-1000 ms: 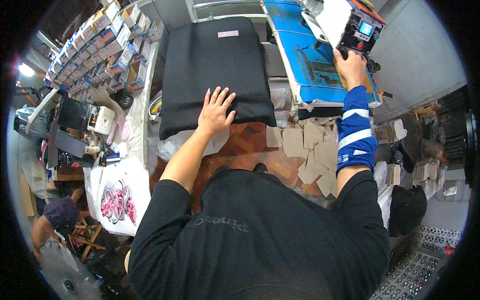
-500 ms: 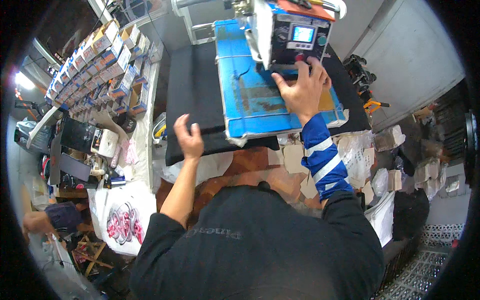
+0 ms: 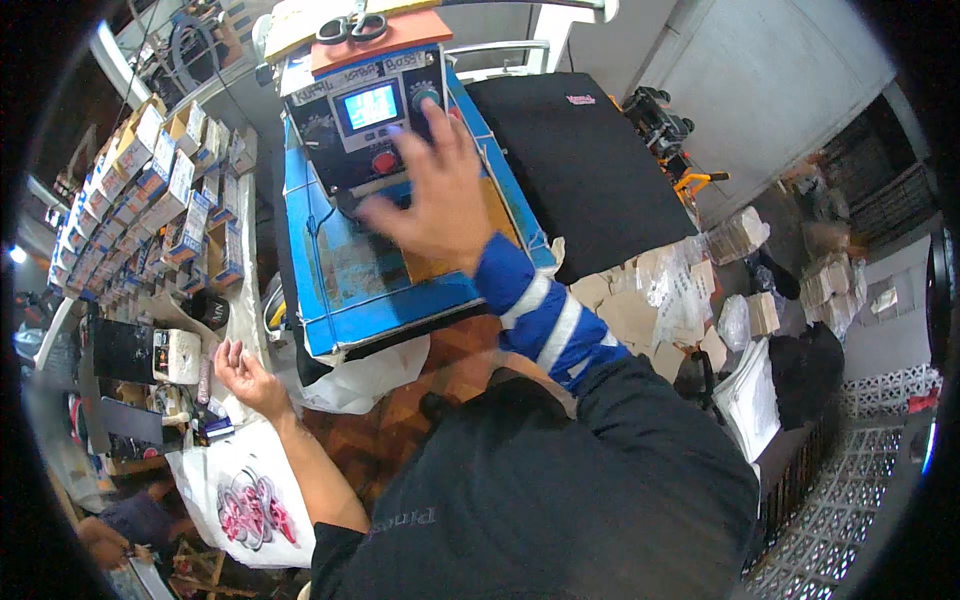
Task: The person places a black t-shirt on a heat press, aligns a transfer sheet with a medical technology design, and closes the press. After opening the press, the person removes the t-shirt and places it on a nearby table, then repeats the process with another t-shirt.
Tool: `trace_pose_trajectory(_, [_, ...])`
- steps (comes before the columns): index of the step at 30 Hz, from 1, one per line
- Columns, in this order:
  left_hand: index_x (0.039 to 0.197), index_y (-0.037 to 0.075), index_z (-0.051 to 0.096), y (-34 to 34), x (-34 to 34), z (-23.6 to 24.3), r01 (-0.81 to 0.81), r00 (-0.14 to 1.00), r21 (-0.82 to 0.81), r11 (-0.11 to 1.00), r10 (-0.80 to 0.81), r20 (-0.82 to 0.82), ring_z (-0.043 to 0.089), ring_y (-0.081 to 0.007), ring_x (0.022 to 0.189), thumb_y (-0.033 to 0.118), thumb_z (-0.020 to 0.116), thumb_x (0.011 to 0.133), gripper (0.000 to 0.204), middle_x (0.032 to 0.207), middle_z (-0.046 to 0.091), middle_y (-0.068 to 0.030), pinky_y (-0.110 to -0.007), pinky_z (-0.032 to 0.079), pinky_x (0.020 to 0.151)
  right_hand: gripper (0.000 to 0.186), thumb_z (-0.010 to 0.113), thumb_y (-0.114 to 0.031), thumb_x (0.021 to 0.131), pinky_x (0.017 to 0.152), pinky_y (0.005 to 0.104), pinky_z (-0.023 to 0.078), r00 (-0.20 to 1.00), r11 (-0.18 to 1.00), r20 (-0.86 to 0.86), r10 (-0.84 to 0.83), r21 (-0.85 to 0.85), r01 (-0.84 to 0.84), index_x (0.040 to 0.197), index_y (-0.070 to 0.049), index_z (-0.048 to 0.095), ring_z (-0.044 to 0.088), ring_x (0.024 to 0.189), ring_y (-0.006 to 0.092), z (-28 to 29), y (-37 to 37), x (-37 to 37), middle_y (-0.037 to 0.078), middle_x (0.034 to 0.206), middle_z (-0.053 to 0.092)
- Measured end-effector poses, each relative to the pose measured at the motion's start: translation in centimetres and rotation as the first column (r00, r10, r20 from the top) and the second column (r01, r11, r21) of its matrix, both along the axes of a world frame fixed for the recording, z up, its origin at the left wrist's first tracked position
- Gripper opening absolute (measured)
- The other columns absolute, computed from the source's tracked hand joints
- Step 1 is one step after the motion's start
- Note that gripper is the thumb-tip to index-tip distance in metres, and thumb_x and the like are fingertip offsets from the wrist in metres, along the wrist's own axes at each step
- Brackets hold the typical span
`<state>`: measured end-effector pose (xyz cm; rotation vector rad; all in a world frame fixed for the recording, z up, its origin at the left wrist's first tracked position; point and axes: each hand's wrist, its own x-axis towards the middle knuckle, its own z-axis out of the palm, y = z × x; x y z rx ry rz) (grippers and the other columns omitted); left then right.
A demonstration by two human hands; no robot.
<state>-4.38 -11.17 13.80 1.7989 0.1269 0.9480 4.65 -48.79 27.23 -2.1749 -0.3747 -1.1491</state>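
A heat press head with a blue top plate [image 3: 318,268] sits over the left part of the bench. On it is a black control box [image 3: 330,150] with a lit screen and a red button. My right hand [image 3: 445,195], its wrist in a blue sleeve with pale stripes, hovers in front of the box with fingers spread, slightly blurred. It appears to hold nothing. My left hand [image 3: 248,378] is raised beside the side table, fingers loosely curled and apart, also without anything in it. Right of the press lies a black cloth [image 3: 585,170] with a small pink print.
Scissors [image 3: 352,28] rest on an orange pad atop the box. Rows of small cartons [image 3: 165,190] fill the left shelf. A white sheet with a pink graphic [image 3: 255,510] hangs off the side table. Cardboard pieces [image 3: 625,310] and plastic-wrapped bundles [image 3: 740,235] lie at right.
The press head has swung left, uncovering the black cloth on the right and covering the left one. My right hand has come off the box's front; my view has shifted too.
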Motion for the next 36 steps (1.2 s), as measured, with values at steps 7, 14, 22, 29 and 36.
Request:
trace_pose_trajectory(7, [0.128,-0.001,0.056,-8.0,-5.3,6.7,-0.071,0.987,0.010,0.997,0.072,-0.142,0.059,-0.0212,0.113,-0.003,0.049,0.102,0.027,0.121,0.060,-0.0131,-0.035,0.045,0.102,0.040,0.064,-0.042,0.091,0.080,0.0484,0.060,0.369,0.717,-0.646,-0.668,-0.692,0.086,0.102,-0.005,0.076,0.074,0.094,0.0388,-8.2,-16.7,-4.5,0.021,0.101,0.075])
trace_pose_trajectory(14, [0.100,-0.002,0.071,-34.2,-2.8,9.6,0.830,0.498,-0.044,0.556,-0.773,-0.393,0.067,-0.0172,0.086,0.006,0.063,0.095,0.012,0.091,0.070,-0.0077,-0.030,0.053,0.077,0.048,0.059,-0.048,0.090,0.084,0.0485,0.059,0.495,0.829,-0.751,-0.437,-0.550,-0.100,0.095,-0.004,0.079,0.074,0.097,0.0381,-8.7,-25.0,-3.7,0.023,0.100,0.075])
trace_pose_trajectory(22, [0.110,0.000,0.067,-48.9,1.2,2.0,0.525,0.502,-0.575,0.627,-0.774,-0.386,0.063,-0.0113,0.087,0.018,0.059,0.104,0.021,0.096,0.067,-0.0032,-0.026,0.052,0.077,0.031,0.063,-0.032,0.084,0.080,0.0511,0.057,0.622,0.957,-0.781,0.051,-0.141,-0.255,0.084,-0.003,0.074,0.070,0.086,0.0451,-8.0,-29.4,-3.0,0.024,0.089,0.072])
trace_pose_trajectory(29, [0.153,-0.005,0.030,-54.0,4.1,-0.6,0.149,0.211,-0.975,-0.168,-0.957,0.197,0.039,-0.0399,0.144,0.089,0.035,0.087,0.115,0.154,0.041,-0.0236,-0.056,0.031,0.120,0.033,0.069,-0.022,0.089,0.049,0.0396,0.043,0.196,0.368,-0.666,0.720,0.127,-0.921,0.065,-0.002,0.059,0.052,0.048,0.0315,8.5,-38.9,-10.0,0.017,0.057,0.053])
trace_pose_trajectory(36, [0.109,-0.006,0.072,-51.0,-3.7,7.4,0.340,0.863,-0.607,0.718,-0.495,-0.102,0.067,-0.0195,0.094,0.035,0.058,0.105,0.043,0.106,0.073,-0.0085,-0.033,0.052,0.087,0.034,0.075,-0.038,0.093,0.064,0.0320,0.056,-0.361,0.098,-0.503,0.785,0.676,-0.730,0.098,-0.005,0.069,0.072,0.073,0.0236,10.0,-37.7,-10.6,0.010,0.087,0.073])
